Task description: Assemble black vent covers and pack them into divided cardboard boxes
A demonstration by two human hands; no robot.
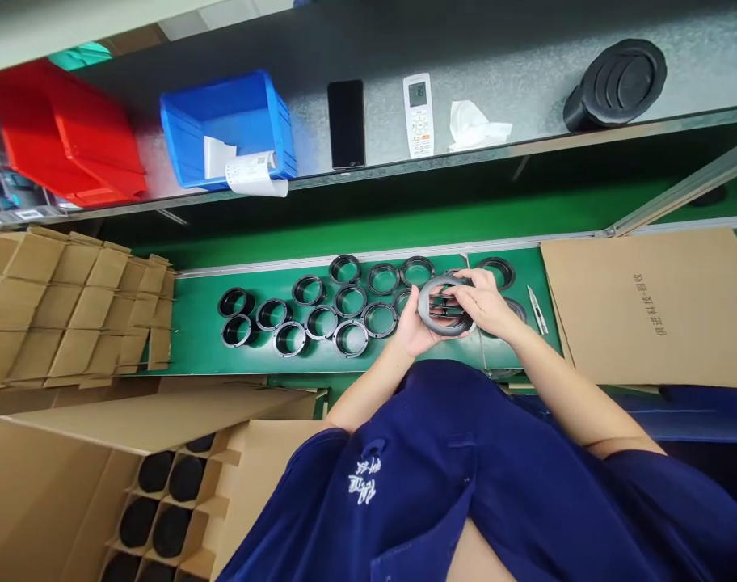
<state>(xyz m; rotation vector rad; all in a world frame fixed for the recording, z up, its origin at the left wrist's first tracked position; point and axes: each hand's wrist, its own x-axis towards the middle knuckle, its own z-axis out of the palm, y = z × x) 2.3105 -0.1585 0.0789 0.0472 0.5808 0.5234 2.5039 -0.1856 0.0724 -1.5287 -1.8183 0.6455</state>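
Observation:
Between my two hands is a round dark-grey vent ring (426, 307) with black bars across its inside. My left hand (410, 330) is closed on its left side and underneath. My right hand (490, 305) grips it from the right, with fingertips reaching over the opening onto the bars. To the left, several black rings (351, 338) stand on the green work surface (192, 356). Another black ring (497, 272) lies behind my right hand, and a dark round part (515, 310) is partly hidden by that hand.
A utility knife (536, 310) lies right of my hands, beside a flat cardboard sheet (659, 307). Cardboard dividers (53, 299) fill the left. Below is an open carton (47, 493) holding black cylinders. The shelf bears a blue bin (223, 113), phone (346, 125) and remote (419, 117).

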